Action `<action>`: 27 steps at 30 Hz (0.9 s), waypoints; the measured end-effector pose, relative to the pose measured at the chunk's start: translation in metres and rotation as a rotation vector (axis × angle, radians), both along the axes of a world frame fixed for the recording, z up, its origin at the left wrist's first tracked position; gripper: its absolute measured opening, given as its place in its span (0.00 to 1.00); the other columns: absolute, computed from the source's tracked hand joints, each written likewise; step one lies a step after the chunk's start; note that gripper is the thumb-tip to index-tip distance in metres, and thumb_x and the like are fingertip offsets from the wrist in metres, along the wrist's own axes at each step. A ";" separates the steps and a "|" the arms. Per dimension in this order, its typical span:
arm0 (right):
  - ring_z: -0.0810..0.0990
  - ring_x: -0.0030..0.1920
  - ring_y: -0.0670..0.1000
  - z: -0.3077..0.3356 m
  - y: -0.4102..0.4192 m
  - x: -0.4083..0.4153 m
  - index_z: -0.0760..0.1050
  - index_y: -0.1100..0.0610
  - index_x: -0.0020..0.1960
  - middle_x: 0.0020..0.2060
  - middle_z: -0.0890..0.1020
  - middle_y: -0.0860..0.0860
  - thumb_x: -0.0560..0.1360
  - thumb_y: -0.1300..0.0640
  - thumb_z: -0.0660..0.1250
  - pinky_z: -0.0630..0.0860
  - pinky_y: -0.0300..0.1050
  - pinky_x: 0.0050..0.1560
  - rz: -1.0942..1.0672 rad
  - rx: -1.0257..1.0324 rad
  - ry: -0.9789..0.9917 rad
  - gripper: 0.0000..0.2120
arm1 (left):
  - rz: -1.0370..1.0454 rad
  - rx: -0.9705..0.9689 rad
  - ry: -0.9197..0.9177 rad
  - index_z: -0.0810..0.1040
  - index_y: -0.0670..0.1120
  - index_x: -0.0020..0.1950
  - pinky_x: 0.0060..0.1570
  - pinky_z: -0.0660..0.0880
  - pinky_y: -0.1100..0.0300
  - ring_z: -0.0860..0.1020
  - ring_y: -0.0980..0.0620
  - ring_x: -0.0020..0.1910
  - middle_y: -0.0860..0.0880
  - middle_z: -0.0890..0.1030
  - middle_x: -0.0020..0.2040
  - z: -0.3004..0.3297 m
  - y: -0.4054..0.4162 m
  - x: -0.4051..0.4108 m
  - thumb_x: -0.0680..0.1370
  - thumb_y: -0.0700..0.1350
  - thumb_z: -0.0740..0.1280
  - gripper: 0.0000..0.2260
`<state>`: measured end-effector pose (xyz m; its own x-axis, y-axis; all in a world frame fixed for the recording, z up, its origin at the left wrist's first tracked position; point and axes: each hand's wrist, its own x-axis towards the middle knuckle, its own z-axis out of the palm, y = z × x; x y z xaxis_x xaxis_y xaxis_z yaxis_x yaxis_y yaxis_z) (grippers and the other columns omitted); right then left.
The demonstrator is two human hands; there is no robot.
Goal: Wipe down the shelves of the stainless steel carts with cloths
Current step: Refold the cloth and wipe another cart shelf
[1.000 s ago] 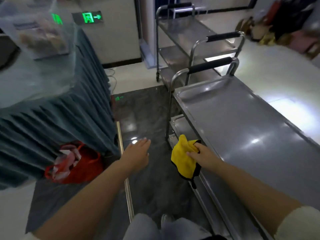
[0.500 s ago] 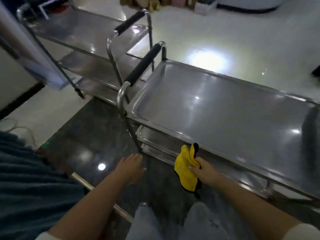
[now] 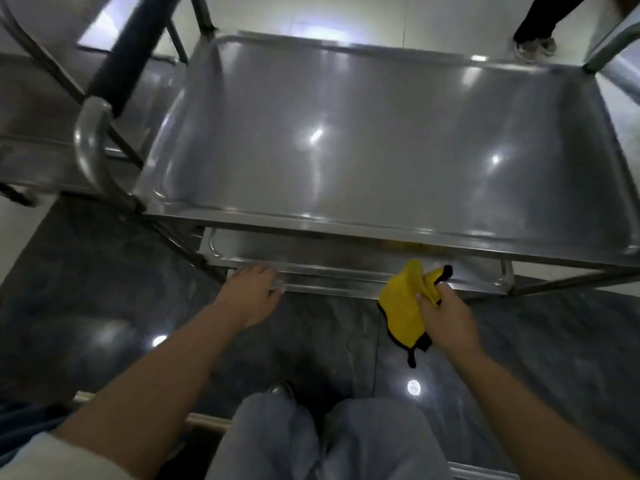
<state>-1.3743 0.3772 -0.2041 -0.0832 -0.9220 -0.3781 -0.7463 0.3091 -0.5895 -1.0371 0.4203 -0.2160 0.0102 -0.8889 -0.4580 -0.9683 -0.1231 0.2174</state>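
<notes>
- Where the view starts at the far left, a second steel cart (image 3: 41,109) is seen, its shelf just beside the nearer cart; it is blurred.
- A dark padded handle (image 3: 133,46) on a curved steel tube is seen rising at the left end of the stainless steel cart (image 3: 346,223).
- The top shelf (image 3: 363,133) of the cart is shown as a wide, shallow steel tray with raised edges, on which bright spots of light are reflected.
- Below its front edge, a lower shelf (image 3: 311,251) is partly seen.
- The left hand (image 3: 251,296) is stretched forward with its fingers (image 3: 263,271) straight and relaxed, laid at the front rim of the lower shelf; nothing is held in it.
- Pale trousers (image 3: 325,441) are seen at the bottom centre, above a dark glossy floor (image 3: 86,289).
- A yellow cloth (image 3: 407,306) with a dark edge is gripped in the right hand (image 3: 446,317), the fingers curled round its bunched top.
- The cloth is held just in front of the lower shelf's rim, and its free end hangs down over the floor.
- At the top right, another person's dark-clad leg and shoe (image 3: 535,46) are seen on the pale floor beyond the cart.
</notes>
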 end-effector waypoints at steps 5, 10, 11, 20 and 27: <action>0.73 0.36 0.52 -0.071 -0.031 -0.028 0.70 0.55 0.49 0.35 0.75 0.49 0.78 0.48 0.60 0.64 0.45 0.34 -0.052 -0.198 0.138 0.09 | -0.017 -0.123 0.034 0.73 0.45 0.67 0.65 0.64 0.51 0.71 0.42 0.64 0.44 0.74 0.66 -0.082 -0.037 -0.019 0.80 0.53 0.60 0.19; 0.79 0.43 0.63 -0.157 -0.065 -0.013 0.70 0.58 0.55 0.41 0.80 0.59 0.78 0.48 0.61 0.67 0.47 0.39 -0.029 -0.320 0.191 0.14 | 0.011 -0.301 0.020 0.74 0.47 0.67 0.61 0.67 0.50 0.73 0.41 0.63 0.45 0.76 0.65 -0.162 -0.075 -0.031 0.79 0.53 0.62 0.18; 0.78 0.43 0.63 -0.172 -0.071 -0.005 0.71 0.58 0.53 0.39 0.79 0.57 0.78 0.48 0.61 0.65 0.47 0.38 -0.020 -0.339 0.172 0.14 | 0.007 -0.327 0.025 0.75 0.47 0.66 0.61 0.68 0.51 0.74 0.42 0.62 0.45 0.77 0.65 -0.176 -0.083 -0.033 0.79 0.54 0.62 0.18; 0.77 0.50 0.55 -0.252 -0.107 0.067 0.73 0.54 0.52 0.47 0.79 0.52 0.72 0.45 0.66 0.74 0.51 0.48 0.135 -0.545 -0.005 0.15 | -0.035 -0.593 0.017 0.75 0.47 0.63 0.60 0.66 0.52 0.72 0.43 0.60 0.44 0.77 0.62 -0.258 -0.136 -0.032 0.80 0.57 0.60 0.18; 0.53 0.76 0.55 -0.286 -0.116 0.046 0.56 0.44 0.74 0.75 0.60 0.48 0.74 0.38 0.60 0.46 0.67 0.71 0.428 -0.584 0.348 0.31 | -0.047 -0.617 0.009 0.67 0.50 0.72 0.71 0.57 0.48 0.64 0.43 0.70 0.45 0.67 0.73 -0.275 -0.135 -0.026 0.77 0.65 0.51 0.29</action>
